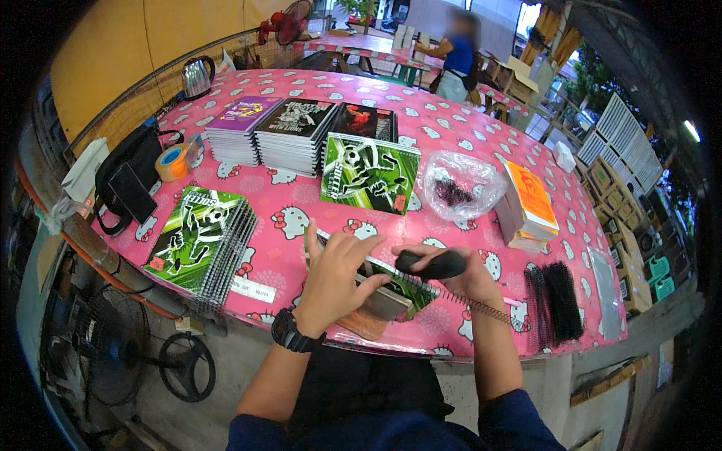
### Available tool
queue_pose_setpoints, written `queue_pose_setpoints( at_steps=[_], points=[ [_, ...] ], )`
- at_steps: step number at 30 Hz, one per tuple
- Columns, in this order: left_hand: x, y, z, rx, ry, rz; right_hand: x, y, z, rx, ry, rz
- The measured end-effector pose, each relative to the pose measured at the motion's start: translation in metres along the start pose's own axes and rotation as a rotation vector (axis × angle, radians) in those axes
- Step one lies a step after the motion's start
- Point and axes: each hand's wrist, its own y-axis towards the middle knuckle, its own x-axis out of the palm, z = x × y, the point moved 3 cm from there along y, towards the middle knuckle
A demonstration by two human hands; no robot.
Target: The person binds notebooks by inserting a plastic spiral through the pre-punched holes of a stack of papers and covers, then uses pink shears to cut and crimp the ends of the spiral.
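Note:
A green soccer-cover notebook (420, 295) stands on edge at the table's near side, against a grey and wooden block (383, 304). My left hand (338, 274) grips its top edge, thumb on the near side and fingers over the far side. A black wire coil (485, 304) sits along the notebook's edge and trails off to the right. In my right hand (470, 278) is a dark, rounded black tool (432, 263), blurred and held beside the notebook edge; its exact kind is unclear. A bundle of black coils (556, 304) lies right of that hand.
Green notebooks (199, 240) are stacked at left, another green pile (370, 173) ahead. Purple (242, 113) and black notebooks (297, 120) stand behind. A plastic bag (462, 184), orange-topped stack (532, 199), tape (173, 162), black bag (124, 177) and kettle (197, 77) surround them. A person (455, 56) is farther off.

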Motion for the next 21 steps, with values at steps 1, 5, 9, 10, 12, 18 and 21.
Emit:
queue_pose_setpoints(
  at_steps=[1, 5, 9, 10, 12, 18, 21],
  points=[
    [-0.002, 0.001, 0.0, -0.019, -0.03, -0.006, 0.004, 0.004, -0.004, -0.025, -0.289, -0.085],
    [-0.002, 0.004, 0.003, -0.084, -0.114, 0.004, 0.002, 0.005, -0.018, 0.016, -0.193, 0.108],
    [-0.001, 0.003, -0.001, -0.068, -0.167, 0.03, 0.013, 0.012, -0.001, 0.174, -0.269, 0.097],
    [-0.001, 0.002, -0.001, -0.055, -0.135, 0.015, 0.01, 0.009, 0.003, 0.172, -0.27, 0.097],
    [0.001, 0.001, -0.001, -0.048, -0.101, 0.006, 0.003, 0.003, 0.009, 0.054, -0.037, 0.151],
    [-0.006, 0.003, -0.002, -0.08, 0.062, 0.122, 0.003, 0.01, 0.002, 0.07, -0.264, 0.122],
    [-0.015, -0.012, -0.021, -0.236, -0.065, 0.399, 0.008, 0.017, 0.001, 0.009, -0.219, 0.043]
  ],
)
